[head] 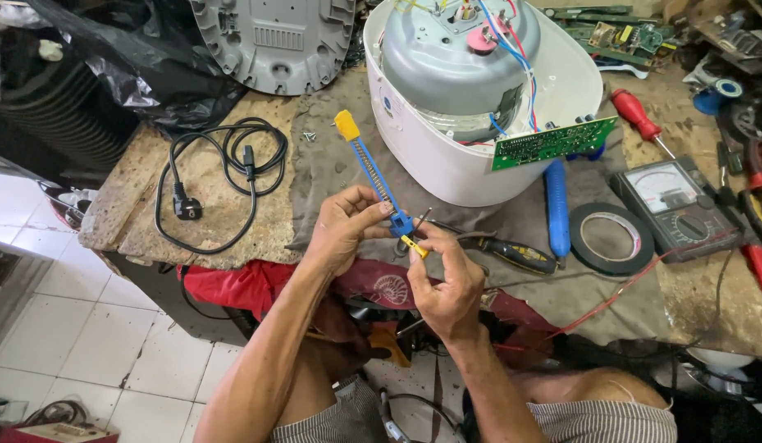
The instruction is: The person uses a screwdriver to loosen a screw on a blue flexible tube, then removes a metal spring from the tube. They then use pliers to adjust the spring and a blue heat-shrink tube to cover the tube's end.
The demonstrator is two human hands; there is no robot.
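My left hand (pixel 344 230) grips a long blue desoldering pump (pixel 371 168) with a yellow plunger cap and a visible spring, holding it near its lower end. My right hand (pixel 447 279) pinches the pump's yellow tip (pixel 413 245) between thumb and fingers. Both hands hover over a grey cloth (pixel 332 164) on the workbench, just in front of an opened white rice cooker (pixel 479 90) lying with its metal underside and wires exposed. A green circuit board (pixel 553 141) hangs from the cooker by its wires.
A black power cord (pixel 221 172) lies coiled at the left. Right of my hands are pliers (pixel 512 253), a blue tool handle (pixel 556 209), a roll of black tape (pixel 612 238), an analog multimeter (pixel 672 205) and a red screwdriver (pixel 637 115). A grey base cover (pixel 274 41) leans behind.
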